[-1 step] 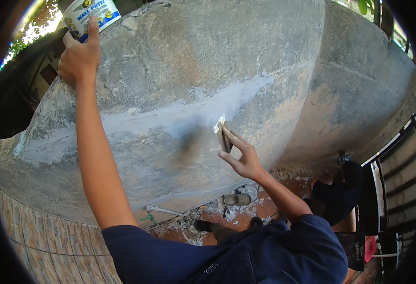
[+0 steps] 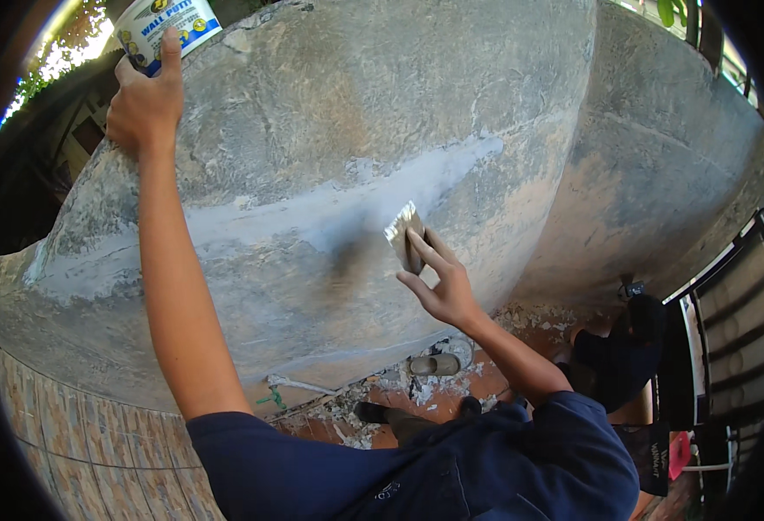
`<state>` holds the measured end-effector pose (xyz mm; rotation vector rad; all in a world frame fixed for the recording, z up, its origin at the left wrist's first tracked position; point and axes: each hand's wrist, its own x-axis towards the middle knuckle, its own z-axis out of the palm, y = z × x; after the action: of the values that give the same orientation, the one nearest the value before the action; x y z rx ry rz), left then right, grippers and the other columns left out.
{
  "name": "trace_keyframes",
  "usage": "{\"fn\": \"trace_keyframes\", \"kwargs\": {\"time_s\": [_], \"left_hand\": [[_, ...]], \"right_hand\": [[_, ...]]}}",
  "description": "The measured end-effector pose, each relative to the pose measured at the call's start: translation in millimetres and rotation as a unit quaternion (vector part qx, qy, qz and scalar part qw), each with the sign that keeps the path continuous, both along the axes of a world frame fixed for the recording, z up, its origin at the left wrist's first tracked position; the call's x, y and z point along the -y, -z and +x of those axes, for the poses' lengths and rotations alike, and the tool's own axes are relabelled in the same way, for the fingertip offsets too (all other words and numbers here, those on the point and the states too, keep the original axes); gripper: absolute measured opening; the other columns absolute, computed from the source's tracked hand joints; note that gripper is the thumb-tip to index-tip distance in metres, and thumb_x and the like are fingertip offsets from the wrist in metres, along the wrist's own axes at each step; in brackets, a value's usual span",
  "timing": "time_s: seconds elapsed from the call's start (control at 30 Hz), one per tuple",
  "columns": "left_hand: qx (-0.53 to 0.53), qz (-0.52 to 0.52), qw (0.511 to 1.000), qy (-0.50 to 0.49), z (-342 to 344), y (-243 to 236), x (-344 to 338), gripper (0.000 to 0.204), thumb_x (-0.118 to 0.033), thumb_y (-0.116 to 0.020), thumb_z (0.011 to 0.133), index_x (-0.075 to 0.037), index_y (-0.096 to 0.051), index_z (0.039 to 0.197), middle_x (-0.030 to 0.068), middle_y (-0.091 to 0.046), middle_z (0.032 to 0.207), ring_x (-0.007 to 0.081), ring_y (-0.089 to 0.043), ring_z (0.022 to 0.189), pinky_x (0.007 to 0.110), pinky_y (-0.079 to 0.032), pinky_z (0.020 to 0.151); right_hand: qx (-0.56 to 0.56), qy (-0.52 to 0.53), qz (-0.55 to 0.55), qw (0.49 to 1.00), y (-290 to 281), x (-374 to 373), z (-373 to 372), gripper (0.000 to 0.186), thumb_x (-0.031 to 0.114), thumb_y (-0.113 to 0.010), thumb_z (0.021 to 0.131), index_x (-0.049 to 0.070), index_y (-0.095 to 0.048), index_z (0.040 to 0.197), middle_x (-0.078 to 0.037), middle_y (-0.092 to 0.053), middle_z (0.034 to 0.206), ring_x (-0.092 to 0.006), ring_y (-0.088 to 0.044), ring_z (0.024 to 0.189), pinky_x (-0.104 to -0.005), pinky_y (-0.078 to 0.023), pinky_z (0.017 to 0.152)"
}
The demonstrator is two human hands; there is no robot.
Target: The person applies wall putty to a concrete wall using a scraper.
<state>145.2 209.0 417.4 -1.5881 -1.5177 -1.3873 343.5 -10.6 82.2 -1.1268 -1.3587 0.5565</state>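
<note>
High on the left, my left hand [image 2: 145, 108] is closed at the lower side of a white and blue putty tub [image 2: 173, 33], its thumb lying up against the front. The other fingers are partly hidden behind the wall's top edge. My right hand [image 2: 441, 282] grips a flat putty knife [image 2: 406, 239], fingers pressed along its blade and thumb underneath. Its bright front edge points up toward the grey concrete wall [image 2: 312, 113], just below a pale band of smoothed putty [image 2: 312, 213]. Whether the blade touches the wall I cannot tell.
Below the wall, a clog [image 2: 435, 365] and flaked debris [image 2: 425, 395] lie on reddish tiles. A white stick [image 2: 302, 384] leans near the wall's base. At the right a person in dark clothes [image 2: 621, 352] is low by the wall, near a dark metal gate [image 2: 742, 321].
My right hand and the putty knife have shifted slightly left, and the blade has turned so more of its flat face shows. My left hand and the tub have stayed in place.
</note>
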Motion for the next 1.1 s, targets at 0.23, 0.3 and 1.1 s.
{"fn": "trace_keyframes", "kwargs": {"time_s": [0.23, 0.3, 1.1], "left_hand": [[0.001, 0.016, 1.000, 0.009, -2, 0, -5, 0.092, -0.083, -0.035, 0.079, -0.010, -0.054, 0.132, 0.0204, -0.069, 0.105, 0.0394, -0.064, 0.104, 0.047, -0.049, 0.088], [-0.001, 0.021, 1.000, 0.006, -1, 1, -7, 0.092, -0.083, -0.035, 0.079, -0.011, -0.054, 0.132, 0.0201, -0.069, 0.105, 0.0393, -0.064, 0.104, 0.047, -0.049, 0.088], [0.012, 0.026, 0.999, -0.025, 2, -1, -9, 0.093, -0.085, -0.034, 0.077, -0.015, -0.057, 0.133, 0.0161, -0.068, 0.112, 0.0372, -0.063, 0.107, 0.045, -0.047, 0.092]], "right_hand": [[0.229, 0.363, 0.102, 0.898, -10, -68, -22, 0.062, 0.016, -0.074, 0.081, 0.012, -0.050, 0.138, -0.034, -0.038, 0.138, -0.0488, -0.043, 0.120, -0.0497, -0.043, 0.095], [0.243, 0.395, 0.061, 0.884, -13, -80, -24, 0.063, 0.014, -0.071, 0.081, 0.013, -0.048, 0.140, -0.036, -0.037, 0.137, -0.0499, -0.042, 0.120, -0.0515, -0.041, 0.096], [0.365, 0.161, -0.301, 0.866, 170, -21, 12, 0.067, 0.018, -0.069, 0.079, 0.007, -0.044, 0.140, -0.033, -0.043, 0.134, -0.0491, -0.046, 0.118, -0.0574, -0.041, 0.094]]}}
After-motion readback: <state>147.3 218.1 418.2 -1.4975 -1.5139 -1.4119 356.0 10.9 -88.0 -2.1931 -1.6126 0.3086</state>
